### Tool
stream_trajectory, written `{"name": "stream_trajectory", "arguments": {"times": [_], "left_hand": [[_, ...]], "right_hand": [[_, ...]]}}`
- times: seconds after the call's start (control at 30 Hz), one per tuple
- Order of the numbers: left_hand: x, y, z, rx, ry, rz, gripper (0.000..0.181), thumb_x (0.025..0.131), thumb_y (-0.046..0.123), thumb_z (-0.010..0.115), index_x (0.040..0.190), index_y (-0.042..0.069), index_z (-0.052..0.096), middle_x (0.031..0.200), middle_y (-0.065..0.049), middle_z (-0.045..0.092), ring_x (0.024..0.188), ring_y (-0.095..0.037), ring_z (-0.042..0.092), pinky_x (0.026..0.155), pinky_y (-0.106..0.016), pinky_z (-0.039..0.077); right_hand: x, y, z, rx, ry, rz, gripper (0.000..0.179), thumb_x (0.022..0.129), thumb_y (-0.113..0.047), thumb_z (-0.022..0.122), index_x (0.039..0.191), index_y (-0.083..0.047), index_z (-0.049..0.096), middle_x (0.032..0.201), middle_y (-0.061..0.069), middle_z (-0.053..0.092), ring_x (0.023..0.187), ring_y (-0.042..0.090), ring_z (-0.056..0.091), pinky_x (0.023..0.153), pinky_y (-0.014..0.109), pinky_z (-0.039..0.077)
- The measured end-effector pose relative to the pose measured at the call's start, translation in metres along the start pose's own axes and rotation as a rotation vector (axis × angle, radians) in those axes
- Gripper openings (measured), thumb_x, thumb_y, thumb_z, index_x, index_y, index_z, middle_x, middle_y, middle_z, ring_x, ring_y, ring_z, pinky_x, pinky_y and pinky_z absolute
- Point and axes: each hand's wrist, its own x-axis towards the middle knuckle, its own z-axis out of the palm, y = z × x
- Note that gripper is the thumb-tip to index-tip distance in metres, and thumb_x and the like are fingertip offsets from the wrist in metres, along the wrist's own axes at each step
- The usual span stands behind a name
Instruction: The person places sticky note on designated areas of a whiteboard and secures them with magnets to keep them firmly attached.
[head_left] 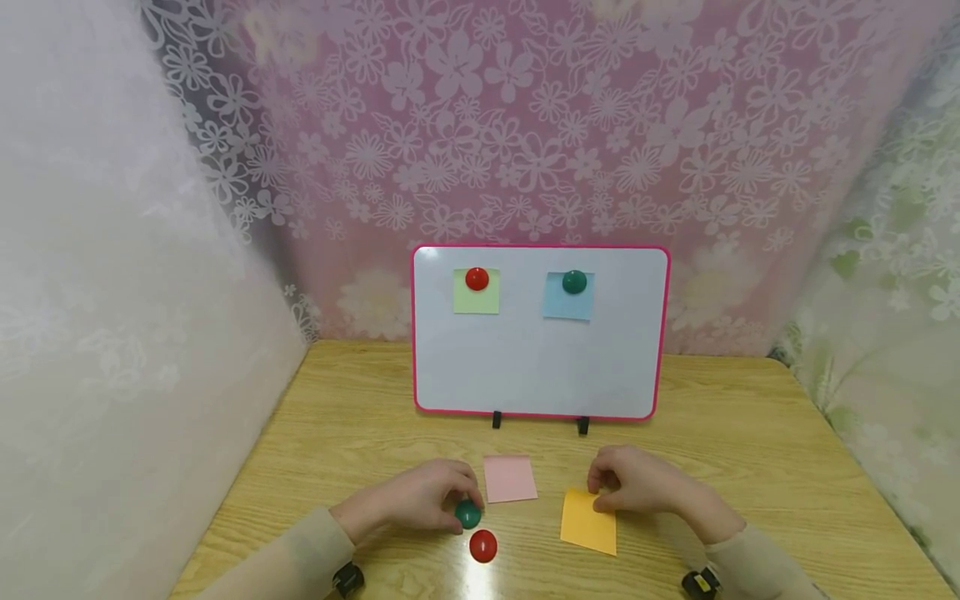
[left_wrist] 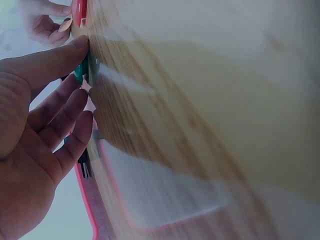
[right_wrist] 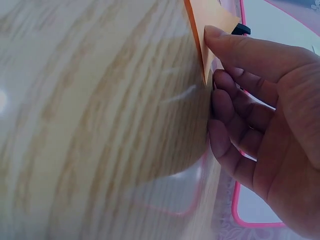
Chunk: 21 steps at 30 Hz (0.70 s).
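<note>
Right hand (head_left: 636, 482) pinches orange note (head_left: 588, 529) by one edge, pink note (head_left: 510, 480) apart.

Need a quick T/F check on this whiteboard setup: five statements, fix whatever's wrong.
1. The left hand grips a green magnet. True.
2. The right hand pinches the orange note. True.
3. The pink note is fixed to the whiteboard. False: it lies on the table, in front of the whiteboard.
4. The loose red magnet lies nearer the left hand than the right. True.
5. No magnet sits on the blue note. False: a second green magnet does.
</note>
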Motion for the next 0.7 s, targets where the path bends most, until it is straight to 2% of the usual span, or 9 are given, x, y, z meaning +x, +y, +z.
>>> {"name": "stream_trajectory", "arguments": {"times": [0.2, 0.33, 0.53, 0.7], "left_hand": [[-0.0002, 0.0038, -0.0019, -0.02, -0.009, -0.029, 0.032, 0.088, 0.01, 0.09, 0.116, 0.019, 0.079, 0.111, 0.012, 0.066, 0.093, -0.005, 0.061, 0.084, -0.017, 0.051], [-0.0005, 0.0043, -0.0024, -0.015, -0.012, -0.027, 0.032, 0.088, 0.011, 0.09, 0.117, 0.02, 0.079, 0.109, 0.012, 0.066, 0.092, -0.005, 0.06, 0.083, -0.017, 0.051], [-0.0008, 0.0027, -0.0014, -0.02, -0.009, -0.034, 0.032, 0.088, 0.011, 0.091, 0.116, 0.02, 0.079, 0.109, 0.012, 0.066, 0.093, -0.004, 0.061, 0.085, -0.018, 0.052], [-0.0013, 0.0029, -0.0013, -0.021, -0.007, -0.038, 0.032, 0.087, 0.01, 0.091, 0.116, 0.019, 0.08, 0.108, 0.012, 0.066, 0.092, -0.003, 0.061, 0.084, -0.018, 0.053]], "right_hand": [[0.0009, 0.0015, 0.0007, 0.032, -0.016, -0.002, 0.017, 0.092, -0.025, 0.087, 0.093, -0.022, 0.07, 0.083, -0.015, 0.061, 0.074, 0.004, 0.053, 0.067, 0.026, 0.048], [0.001, 0.0025, 0.0009, 0.059, -0.025, 0.001, 0.015, 0.092, -0.022, 0.087, 0.095, -0.022, 0.072, 0.081, -0.014, 0.061, 0.073, 0.003, 0.053, 0.066, 0.026, 0.048], [0.0006, 0.0035, 0.0014, 0.045, -0.023, 0.009, 0.014, 0.092, -0.024, 0.087, 0.094, -0.022, 0.073, 0.081, -0.015, 0.061, 0.073, 0.002, 0.053, 0.066, 0.026, 0.049], [0.0013, 0.0046, 0.0019, 0.033, -0.011, -0.015, 0.014, 0.093, -0.023, 0.086, 0.093, -0.022, 0.072, 0.083, -0.016, 0.06, 0.073, 0.002, 0.053, 0.066, 0.026, 0.049]]}}
